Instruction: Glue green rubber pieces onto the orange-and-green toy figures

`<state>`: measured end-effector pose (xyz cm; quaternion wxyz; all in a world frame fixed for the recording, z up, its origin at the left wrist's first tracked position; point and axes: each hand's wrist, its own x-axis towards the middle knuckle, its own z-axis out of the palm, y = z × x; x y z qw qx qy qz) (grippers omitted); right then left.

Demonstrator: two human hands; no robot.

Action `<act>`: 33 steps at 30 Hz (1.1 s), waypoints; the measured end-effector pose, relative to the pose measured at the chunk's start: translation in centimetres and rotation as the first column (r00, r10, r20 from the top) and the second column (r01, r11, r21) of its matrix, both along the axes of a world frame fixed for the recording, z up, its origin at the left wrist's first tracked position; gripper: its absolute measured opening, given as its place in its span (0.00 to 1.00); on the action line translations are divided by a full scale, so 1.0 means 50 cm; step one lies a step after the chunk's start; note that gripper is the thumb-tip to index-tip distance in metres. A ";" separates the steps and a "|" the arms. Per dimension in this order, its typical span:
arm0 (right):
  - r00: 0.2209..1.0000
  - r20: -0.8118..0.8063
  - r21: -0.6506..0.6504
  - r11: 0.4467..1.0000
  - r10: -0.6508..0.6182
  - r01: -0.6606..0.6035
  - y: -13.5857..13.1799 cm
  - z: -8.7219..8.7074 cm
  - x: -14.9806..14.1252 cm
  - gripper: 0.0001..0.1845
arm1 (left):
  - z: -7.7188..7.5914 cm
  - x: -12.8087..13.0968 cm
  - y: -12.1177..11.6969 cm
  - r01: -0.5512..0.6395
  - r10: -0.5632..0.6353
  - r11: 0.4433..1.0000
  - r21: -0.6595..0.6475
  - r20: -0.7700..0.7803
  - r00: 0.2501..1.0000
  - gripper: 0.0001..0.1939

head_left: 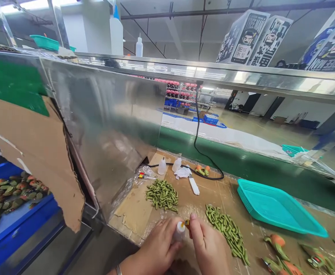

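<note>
My left hand [156, 248] is closed around a small white squeeze bottle [180, 232] at the near edge of the cardboard-covered table. Its nozzle touches a tiny orange piece [187, 222] pinched in the fingers of my right hand [209, 248]. A pile of small green stalk-like parts [162, 195] lies just beyond my left hand. A second long pile of the same green parts [227, 231] runs beside my right hand.
A teal plastic tray [276, 208] sits to the right. Orange-and-green figures [282, 254] lie at the near right. Two more white bottles [169, 166], a white tool [194, 186] and a black cable [197, 152] are further back. A metal panel [107, 126] and a blue bin of painted pieces [13, 198] are left.
</note>
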<state>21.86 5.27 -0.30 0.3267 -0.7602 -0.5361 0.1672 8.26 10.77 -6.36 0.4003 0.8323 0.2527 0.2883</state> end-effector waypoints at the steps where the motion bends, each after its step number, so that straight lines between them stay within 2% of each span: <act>1: 0.999 0.033 -0.005 1.000 -0.005 0.005 -0.001 0.000 0.000 0.32 | 0.002 -0.001 -0.001 -0.005 0.005 1.000 -0.004 0.000 1.000 0.20; 6: 0.985 0.170 -0.026 0.999 -0.021 0.026 -0.005 0.000 -0.003 0.32 | 0.006 -0.003 -0.005 -0.015 0.015 1.000 -0.016 -0.004 1.000 0.22; 14: 0.954 0.298 -0.077 0.995 -0.040 0.066 -0.004 -0.006 -0.001 0.30 | 0.008 -0.004 -0.004 -0.009 0.008 1.000 -0.013 -0.009 1.000 0.21; 23: 0.933 0.357 -0.089 0.993 -0.038 0.075 -0.006 -0.006 -0.004 0.31 | 0.009 -0.002 -0.004 -0.007 0.007 1.000 0.000 -0.022 1.000 0.19; 30: 0.935 0.353 -0.172 0.984 0.024 0.040 -0.009 0.010 0.000 0.29 | 0.012 -0.003 -0.004 -0.005 0.006 1.000 0.012 -0.049 0.999 0.19; 33: 0.927 0.376 -0.145 0.988 0.004 0.054 -0.007 0.008 0.000 0.30 | 0.012 -0.003 -0.003 -0.004 0.006 1.000 0.018 -0.060 0.998 0.19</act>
